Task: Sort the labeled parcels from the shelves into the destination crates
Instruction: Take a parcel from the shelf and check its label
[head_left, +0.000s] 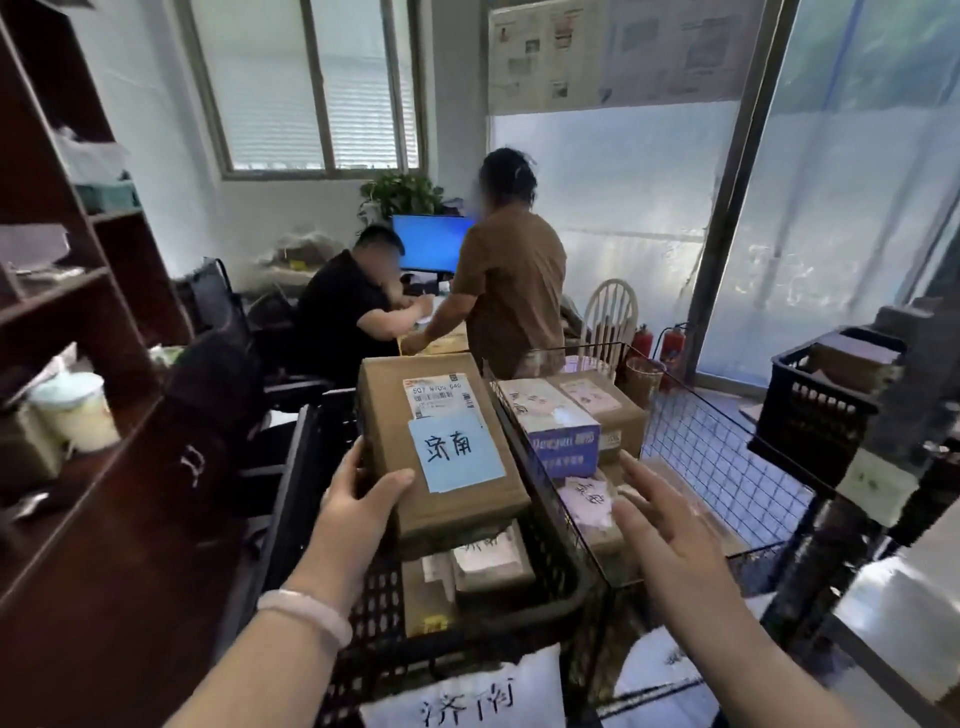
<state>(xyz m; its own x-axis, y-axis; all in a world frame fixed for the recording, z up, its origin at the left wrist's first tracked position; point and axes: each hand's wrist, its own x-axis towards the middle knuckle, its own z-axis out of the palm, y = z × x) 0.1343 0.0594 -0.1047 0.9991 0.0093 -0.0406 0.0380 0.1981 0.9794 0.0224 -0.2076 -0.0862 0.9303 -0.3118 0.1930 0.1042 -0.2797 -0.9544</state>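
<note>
Now my left hand grips cardboard parcel near corner over black crate; right hand open, fingers spread, holding nothing.

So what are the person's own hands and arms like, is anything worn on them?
Both forearms are bare as far as the view reaches: no sleeves, no gloves. The left hand has a smooth, pale pinkish-white bangle round its wrist. The right hand and its wrist show no ring, watch or band.
</note>
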